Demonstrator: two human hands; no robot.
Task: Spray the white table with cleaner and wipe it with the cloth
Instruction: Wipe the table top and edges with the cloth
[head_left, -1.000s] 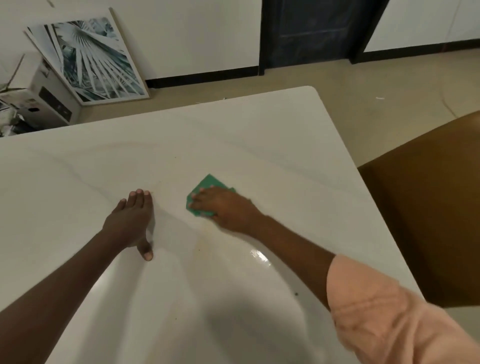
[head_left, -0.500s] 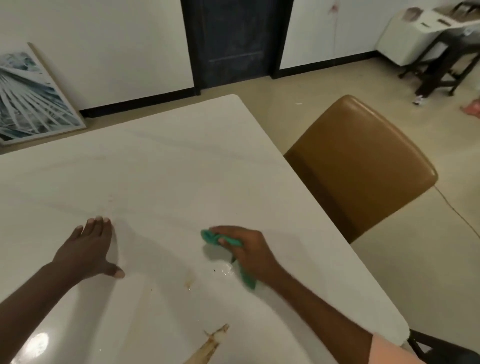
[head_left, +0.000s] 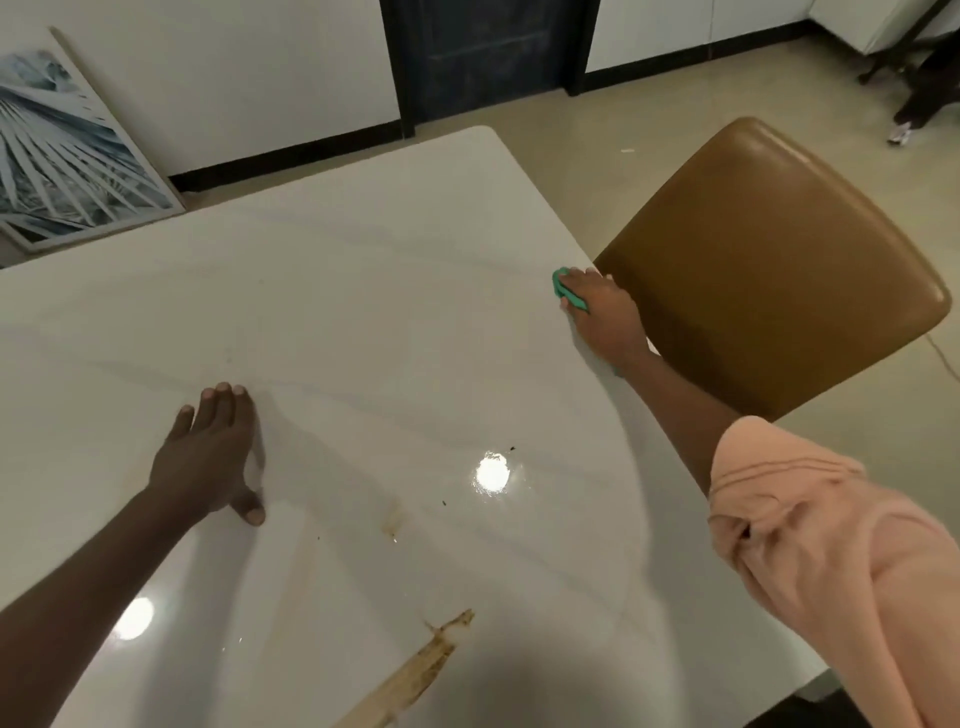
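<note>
The white table (head_left: 363, 312) fills most of the view, and a brown padded chair (head_left: 769, 260) stands just beside its right edge, close behind the right hand (head_left: 602, 317). This hand lies over the green cloth (head_left: 563, 291) at that edge and presses it on the surface; the cloth is mostly hidden, so I cannot tell if the fingers curl around it. The left hand (head_left: 208, 457) rests flat on the table with fingers together and thumb spread out. A brown smear (head_left: 415, 670) and a smaller stain (head_left: 392, 519) are near the front. A framed picture (head_left: 67, 156) leans against the wall, beside a dark door (head_left: 483, 52).
</note>
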